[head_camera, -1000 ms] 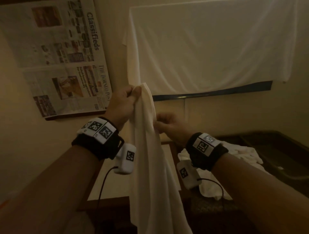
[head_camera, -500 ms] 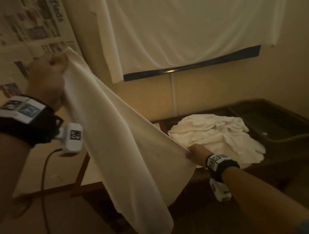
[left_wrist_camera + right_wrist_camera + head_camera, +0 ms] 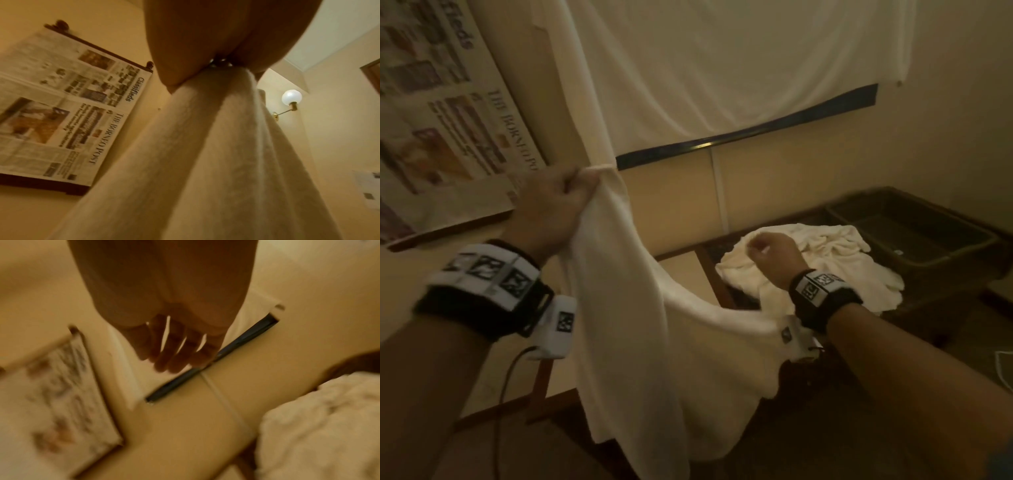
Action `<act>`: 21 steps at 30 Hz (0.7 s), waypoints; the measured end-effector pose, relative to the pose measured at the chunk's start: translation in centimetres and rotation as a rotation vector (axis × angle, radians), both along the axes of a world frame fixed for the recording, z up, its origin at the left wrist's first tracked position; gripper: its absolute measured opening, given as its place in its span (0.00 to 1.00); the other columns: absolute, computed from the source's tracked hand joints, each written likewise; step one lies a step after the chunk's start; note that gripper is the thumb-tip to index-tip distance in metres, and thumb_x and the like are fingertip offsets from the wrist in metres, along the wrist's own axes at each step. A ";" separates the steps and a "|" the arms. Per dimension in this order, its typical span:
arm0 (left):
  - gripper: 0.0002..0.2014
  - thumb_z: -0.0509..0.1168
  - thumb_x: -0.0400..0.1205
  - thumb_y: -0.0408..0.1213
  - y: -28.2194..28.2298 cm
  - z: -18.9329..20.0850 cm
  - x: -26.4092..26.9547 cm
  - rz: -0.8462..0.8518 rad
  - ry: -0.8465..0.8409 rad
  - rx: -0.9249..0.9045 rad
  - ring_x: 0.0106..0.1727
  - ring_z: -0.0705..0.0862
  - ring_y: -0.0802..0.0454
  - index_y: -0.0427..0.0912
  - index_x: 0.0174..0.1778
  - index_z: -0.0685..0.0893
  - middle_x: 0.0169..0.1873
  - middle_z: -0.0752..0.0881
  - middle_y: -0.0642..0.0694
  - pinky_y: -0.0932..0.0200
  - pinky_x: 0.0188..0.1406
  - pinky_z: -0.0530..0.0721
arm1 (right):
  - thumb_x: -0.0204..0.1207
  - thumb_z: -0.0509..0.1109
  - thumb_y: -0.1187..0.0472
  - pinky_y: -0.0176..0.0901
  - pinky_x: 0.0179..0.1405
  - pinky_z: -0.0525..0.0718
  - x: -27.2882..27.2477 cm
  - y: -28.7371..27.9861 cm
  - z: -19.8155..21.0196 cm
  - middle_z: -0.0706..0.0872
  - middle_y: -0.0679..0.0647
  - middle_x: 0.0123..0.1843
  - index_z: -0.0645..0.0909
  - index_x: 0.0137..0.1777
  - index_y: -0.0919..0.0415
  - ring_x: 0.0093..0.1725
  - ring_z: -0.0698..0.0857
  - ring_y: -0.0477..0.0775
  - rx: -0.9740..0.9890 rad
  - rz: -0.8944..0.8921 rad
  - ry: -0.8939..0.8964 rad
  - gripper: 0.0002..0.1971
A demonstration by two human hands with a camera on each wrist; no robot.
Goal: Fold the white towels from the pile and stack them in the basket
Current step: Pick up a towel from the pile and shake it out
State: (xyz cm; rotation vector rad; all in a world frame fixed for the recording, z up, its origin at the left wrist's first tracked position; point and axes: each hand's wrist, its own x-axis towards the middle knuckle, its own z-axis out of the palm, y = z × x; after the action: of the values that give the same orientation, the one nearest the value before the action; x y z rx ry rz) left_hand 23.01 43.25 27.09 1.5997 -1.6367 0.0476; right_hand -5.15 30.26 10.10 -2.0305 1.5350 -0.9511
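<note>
A towel (image 3: 654, 335) is held up by one corner in the clenched left hand (image 3: 551, 202), while the right hand (image 3: 774, 253) is loose above the pile (image 3: 842, 260), gripping nothing.

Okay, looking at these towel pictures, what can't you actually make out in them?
- Right hand, head view: seen from the back, so whether it holds the towel is unclear; the right wrist view is blurred.
- Left hand fingers, left wrist view: hidden by the palm and towel.
- Basket, head view: dim, its bottom hard to read.
- Towel's lower edge, head view: lost in shadow.
- Pile: the towel count is unclear.
</note>
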 end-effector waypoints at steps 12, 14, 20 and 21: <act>0.15 0.59 0.88 0.46 -0.5 -2.3 -1.3 -0.191 0.067 0.071 0.35 0.79 0.52 0.43 0.39 0.81 0.34 0.81 0.47 0.57 0.36 0.76 | 0.82 0.68 0.59 0.46 0.39 0.86 10.1 8.5 10.0 0.84 0.67 0.54 0.81 0.57 0.64 0.47 0.80 0.66 0.262 0.645 -0.712 0.09; 0.16 0.59 0.88 0.46 -0.4 -2.2 -0.4 -0.188 0.082 0.064 0.36 0.80 0.50 0.42 0.40 0.82 0.35 0.82 0.45 0.56 0.38 0.78 | 0.81 0.69 0.58 0.44 0.34 0.85 10.8 8.7 9.7 0.83 0.66 0.52 0.79 0.58 0.66 0.46 0.77 0.67 0.330 0.639 -0.763 0.12; 0.17 0.60 0.87 0.49 -0.7 -0.5 3.1 -0.127 0.174 0.038 0.39 0.82 0.52 0.40 0.49 0.86 0.41 0.85 0.43 0.55 0.41 0.80 | 0.69 0.75 0.40 0.59 0.46 0.73 10.9 8.7 4.7 0.79 0.64 0.51 0.77 0.60 0.76 0.48 0.74 0.64 0.456 0.632 -0.595 0.37; 0.17 0.60 0.87 0.50 -0.9 -0.4 3.9 -0.109 0.170 0.030 0.39 0.81 0.55 0.39 0.51 0.87 0.42 0.85 0.45 0.57 0.40 0.79 | 0.68 0.75 0.37 0.58 0.46 0.74 10.2 8.7 3.6 0.79 0.64 0.50 0.78 0.59 0.75 0.47 0.75 0.63 0.460 0.601 -0.557 0.38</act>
State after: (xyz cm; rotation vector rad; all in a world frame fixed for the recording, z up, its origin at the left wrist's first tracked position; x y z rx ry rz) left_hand 26.87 42.32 26.67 1.4915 -1.5953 -0.1663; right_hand 5.04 38.92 13.72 -1.5618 0.6974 -0.7378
